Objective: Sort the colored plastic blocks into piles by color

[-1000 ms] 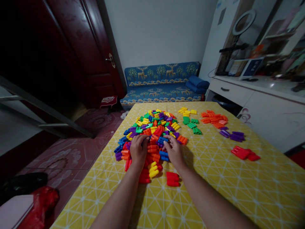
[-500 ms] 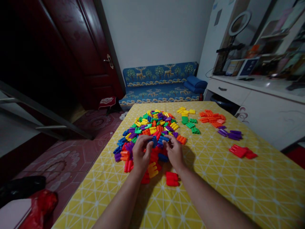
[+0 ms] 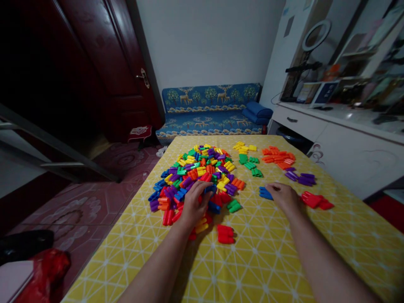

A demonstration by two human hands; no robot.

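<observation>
My right hand (image 3: 283, 197) pinches a blue plastic building block (image 3: 265, 193) of joined tubes, low over the cloth between the mixed pile and the red group. At the near side of the large mixed pile (image 3: 195, 168), my left hand (image 3: 196, 202) is closed on another blue block (image 3: 209, 189), partly hidden by its fingers. Close to that hand lie a loose blue block (image 3: 214, 207) and a green block (image 3: 234, 205). Nearer to me sits a red block (image 3: 225, 234). Two red blocks (image 3: 316, 200) rest just right of my right hand.
Sorted groups lie beyond my right hand: yellow blocks (image 3: 243, 147), green blocks (image 3: 251, 165), orange blocks (image 3: 277, 156) and purple blocks (image 3: 300, 176). A yellow patterned cloth (image 3: 246, 269) covers the table. Behind stands a blue sofa (image 3: 208, 115); a white dresser (image 3: 356, 139) is at right.
My right hand has moved right with a blue block, away from the pile. My left hand stays at the pile with its blue block. A green block now shows at the pile's near edge.
</observation>
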